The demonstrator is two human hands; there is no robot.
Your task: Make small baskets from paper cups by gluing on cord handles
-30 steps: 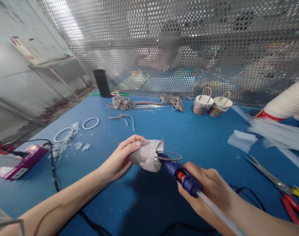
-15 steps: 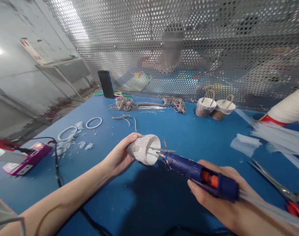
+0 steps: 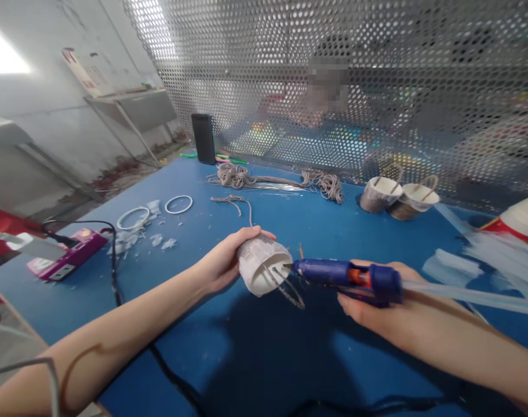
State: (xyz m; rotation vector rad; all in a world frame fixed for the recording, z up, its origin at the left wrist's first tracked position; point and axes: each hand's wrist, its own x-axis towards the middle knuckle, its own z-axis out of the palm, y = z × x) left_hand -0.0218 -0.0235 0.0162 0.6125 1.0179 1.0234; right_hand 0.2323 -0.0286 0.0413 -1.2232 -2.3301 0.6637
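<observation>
My left hand [image 3: 229, 258] is closed round a small wrapped paper cup [image 3: 252, 260], tilted so its mouth faces right and toward me. A thin cord loop [image 3: 293, 292] sticks out of the mouth like a handle. In my right hand [image 3: 377, 301] is a blue hot glue gun [image 3: 328, 272], a clear glue stick [image 3: 463, 294] trailing from its back end. The nozzle is at the cup's rim; whether it touches the inside cannot be made out. Two similar cups with loop handles, a nearer one [image 3: 379, 196] and one beside it [image 3: 414, 202], stand at the back right.
Grey cord [image 3: 281, 180] lies bundled at the back near a propped phone [image 3: 203, 139]. White rings [image 3: 179, 204] and scraps sit left, by a purple power strip [image 3: 68, 258] with a black cable. White strips [image 3: 452, 266] lie right. A perforated metal screen [image 3: 264, 87] borders the table, a person behind it.
The cup has turned so its mouth and cord loop point more toward me and downward. The glue gun has swung to nearly level, its nozzle now near the rim's upper right. The view has shifted.
</observation>
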